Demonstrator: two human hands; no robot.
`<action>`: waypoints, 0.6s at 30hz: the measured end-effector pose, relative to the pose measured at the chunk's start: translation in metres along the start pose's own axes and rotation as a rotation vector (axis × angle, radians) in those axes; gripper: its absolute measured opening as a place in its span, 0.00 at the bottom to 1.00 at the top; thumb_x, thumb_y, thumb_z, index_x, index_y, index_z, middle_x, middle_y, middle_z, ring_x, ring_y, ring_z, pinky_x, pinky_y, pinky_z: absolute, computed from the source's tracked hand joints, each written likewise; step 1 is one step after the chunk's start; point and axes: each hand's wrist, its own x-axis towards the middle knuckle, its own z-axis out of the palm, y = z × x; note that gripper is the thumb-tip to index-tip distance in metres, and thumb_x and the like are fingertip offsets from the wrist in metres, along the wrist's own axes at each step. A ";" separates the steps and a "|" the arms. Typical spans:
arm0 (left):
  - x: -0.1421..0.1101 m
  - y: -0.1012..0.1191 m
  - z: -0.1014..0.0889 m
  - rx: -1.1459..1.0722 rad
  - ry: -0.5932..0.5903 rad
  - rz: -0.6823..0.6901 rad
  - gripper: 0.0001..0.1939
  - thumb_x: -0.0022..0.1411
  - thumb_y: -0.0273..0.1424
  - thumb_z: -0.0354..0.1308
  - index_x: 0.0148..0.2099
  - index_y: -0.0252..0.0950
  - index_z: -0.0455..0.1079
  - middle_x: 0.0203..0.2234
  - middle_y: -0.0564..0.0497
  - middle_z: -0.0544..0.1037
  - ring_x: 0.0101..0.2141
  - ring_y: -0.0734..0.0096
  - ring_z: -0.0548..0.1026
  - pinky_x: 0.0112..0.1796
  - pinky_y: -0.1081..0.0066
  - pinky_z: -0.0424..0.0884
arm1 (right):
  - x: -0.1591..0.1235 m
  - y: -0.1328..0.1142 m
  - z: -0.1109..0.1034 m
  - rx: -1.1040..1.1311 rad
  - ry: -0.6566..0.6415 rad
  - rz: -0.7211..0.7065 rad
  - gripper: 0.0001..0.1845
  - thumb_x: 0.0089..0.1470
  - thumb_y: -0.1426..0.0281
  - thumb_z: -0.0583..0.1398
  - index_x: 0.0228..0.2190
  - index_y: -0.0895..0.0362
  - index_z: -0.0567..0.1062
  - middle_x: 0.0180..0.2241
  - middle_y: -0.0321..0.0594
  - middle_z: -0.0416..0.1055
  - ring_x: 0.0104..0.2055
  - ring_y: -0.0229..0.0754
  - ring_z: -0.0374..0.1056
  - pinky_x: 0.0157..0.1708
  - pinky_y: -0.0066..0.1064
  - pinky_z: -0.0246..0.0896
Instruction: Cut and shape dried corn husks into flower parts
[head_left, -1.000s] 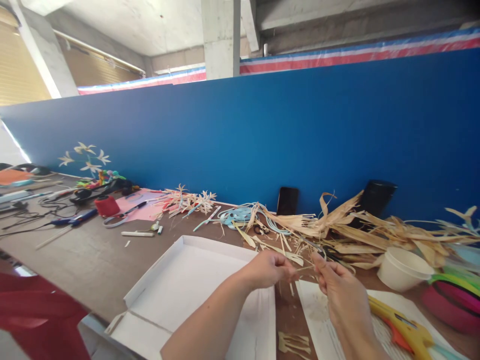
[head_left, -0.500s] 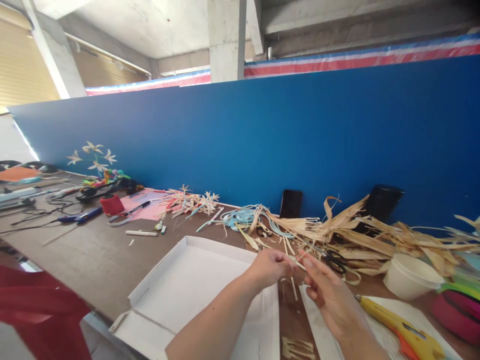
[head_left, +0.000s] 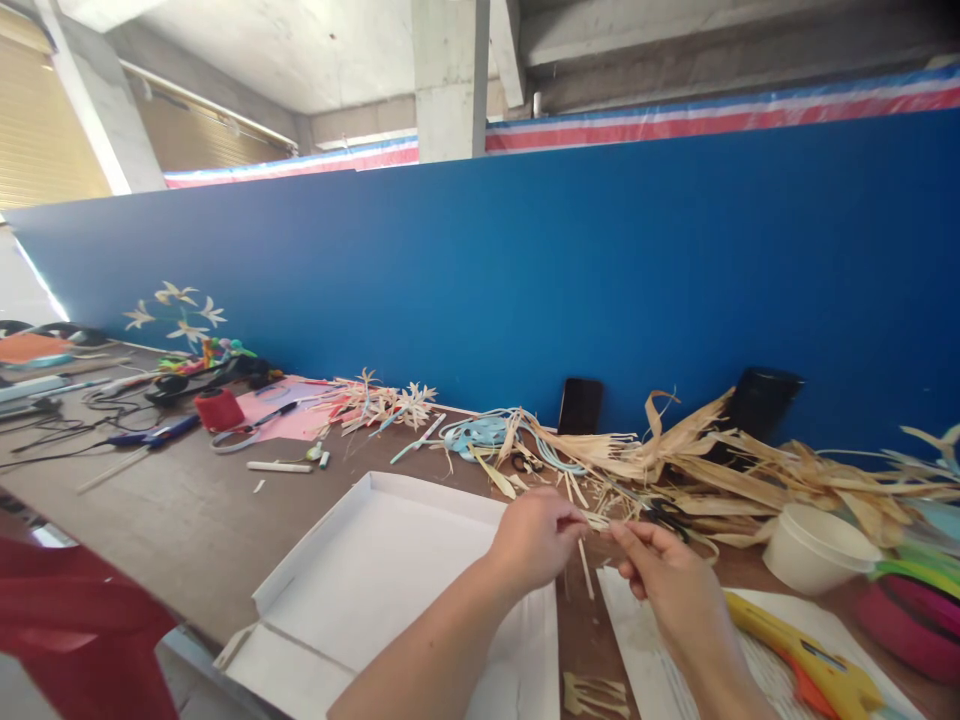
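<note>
My left hand (head_left: 536,535) is closed in a pinch above the right edge of a shallow white cardboard box (head_left: 360,560). Facing it, my right hand (head_left: 664,570) pinches too, its fingertips just a short gap away. Between the two sets of fingertips runs a thin pale strip of dried husk (head_left: 597,521), which both hands appear to grip. Its ends are hidden by my fingers. Below lie a thin white stick (head_left: 586,570) and a few cut husk pieces (head_left: 596,694) on the brown table (head_left: 180,520).
Dried husks (head_left: 750,480) and black-handled scissors (head_left: 670,515) lie behind my hands, near a leaning phone (head_left: 580,405). At right are a cream tub (head_left: 817,548), a yellow glue gun (head_left: 806,650) and a pink container (head_left: 911,615). Husk flowers (head_left: 405,400) lie left, before a blue partition (head_left: 480,270).
My right hand has lowered slightly and its fingers have closed into a firmer pinch. My left hand has turned a little, knuckles higher. The view has shifted slightly.
</note>
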 end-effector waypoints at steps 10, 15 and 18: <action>-0.002 0.004 -0.005 0.334 -0.143 0.458 0.10 0.59 0.26 0.48 0.38 0.36 0.69 0.44 0.51 0.71 0.41 0.70 0.67 0.42 0.71 0.63 | 0.001 0.004 0.000 -0.683 -0.080 -0.276 0.12 0.46 0.62 0.55 0.26 0.52 0.76 0.24 0.38 0.75 0.28 0.45 0.70 0.27 0.32 0.59; -0.002 0.002 -0.005 0.298 -0.196 0.351 0.11 0.58 0.25 0.47 0.42 0.36 0.67 0.42 0.48 0.72 0.42 0.68 0.69 0.42 0.71 0.65 | -0.001 0.006 0.001 -0.713 -0.100 -0.410 0.13 0.49 0.62 0.54 0.31 0.52 0.76 0.30 0.39 0.75 0.32 0.44 0.69 0.33 0.32 0.60; -0.002 0.002 -0.003 0.251 -0.153 0.164 0.10 0.60 0.30 0.46 0.39 0.37 0.68 0.32 0.49 0.75 0.35 0.68 0.72 0.36 0.71 0.66 | -0.003 0.004 0.002 -0.666 -0.042 -0.387 0.12 0.49 0.62 0.54 0.31 0.51 0.75 0.32 0.37 0.74 0.31 0.42 0.69 0.32 0.31 0.61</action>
